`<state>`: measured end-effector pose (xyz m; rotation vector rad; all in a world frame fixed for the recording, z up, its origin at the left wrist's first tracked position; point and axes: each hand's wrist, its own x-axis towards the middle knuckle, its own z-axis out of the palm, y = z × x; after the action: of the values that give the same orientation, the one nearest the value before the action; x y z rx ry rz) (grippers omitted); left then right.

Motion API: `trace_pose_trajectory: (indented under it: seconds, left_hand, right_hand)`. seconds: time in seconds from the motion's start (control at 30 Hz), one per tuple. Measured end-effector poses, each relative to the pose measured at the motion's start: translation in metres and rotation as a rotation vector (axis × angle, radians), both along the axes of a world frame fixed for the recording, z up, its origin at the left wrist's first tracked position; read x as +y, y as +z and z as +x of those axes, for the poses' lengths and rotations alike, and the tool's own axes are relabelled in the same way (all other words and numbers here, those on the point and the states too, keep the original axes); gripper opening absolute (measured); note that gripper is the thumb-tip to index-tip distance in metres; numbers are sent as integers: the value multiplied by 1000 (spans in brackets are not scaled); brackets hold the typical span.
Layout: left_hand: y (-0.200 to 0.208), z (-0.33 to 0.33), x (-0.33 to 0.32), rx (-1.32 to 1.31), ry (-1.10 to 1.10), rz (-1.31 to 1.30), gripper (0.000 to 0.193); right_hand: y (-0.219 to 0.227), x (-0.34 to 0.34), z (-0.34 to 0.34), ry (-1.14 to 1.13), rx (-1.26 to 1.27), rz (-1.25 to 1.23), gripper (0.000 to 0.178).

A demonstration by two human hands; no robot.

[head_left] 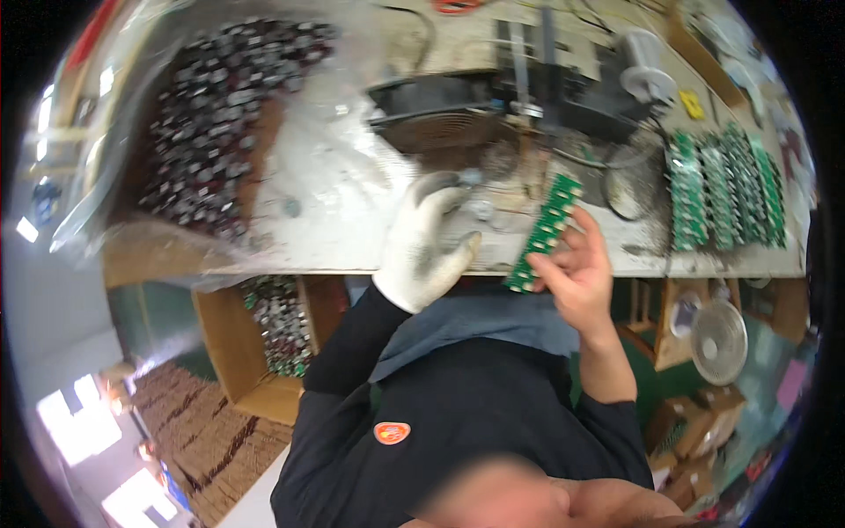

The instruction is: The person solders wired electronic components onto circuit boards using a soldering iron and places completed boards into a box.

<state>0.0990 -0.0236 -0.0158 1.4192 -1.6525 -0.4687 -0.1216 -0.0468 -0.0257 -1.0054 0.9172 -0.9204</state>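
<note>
My right hand [581, 273], bare, pinches a long green circuit board strip [547, 227] between thumb and fingers, tilted over the front edge of the workbench. Pale small parts run along the strip. My left hand [424, 242] wears a white glove with grey, worn fingertips. Its thumb and fingers are spread apart, and nothing shows between them. A small pale round piece [473, 176] sits by the gloved fingertips; whether they touch it I cannot tell. Behind both hands stands a dark bench machine [519, 97] with an upright post.
A plastic-lined box [233, 114] full of small silvery parts lies at left on the white bench [326, 207]. Several green board strips [722, 189] stand in rows at right, near a solder-like spool [647, 66]. Below are an open carton [233, 348] of parts and a fan [719, 343].
</note>
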Motion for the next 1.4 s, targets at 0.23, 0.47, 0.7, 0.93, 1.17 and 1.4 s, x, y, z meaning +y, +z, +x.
trace_pose_trajectory:
  seconds: [0.23, 0.47, 0.7, 0.93, 1.17, 1.4]
  left_hand:
    - [9, 86, 28, -262, 621, -26, 27]
    - [28, 140, 39, -565, 780, 426, 42]
    - [-1, 117, 35, -419, 703, 232, 17]
    - [11, 94, 30, 77, 691, 14, 18]
    - [11, 54, 33, 601, 510, 241, 30]
    - [18, 11, 25, 696, 357, 438, 24]
  right_hand:
    - [3, -3, 0, -4, 7, -30, 67]
    - [5, -4, 3, 23, 35, -47, 67]
    - [5, -5, 5, 18, 42, -48, 66]
    - [7, -7, 4, 41, 9, -33, 65]
    - [5, -6, 0, 39, 4, -31, 66]
    - [2, -7, -1, 69, -15, -23, 73]
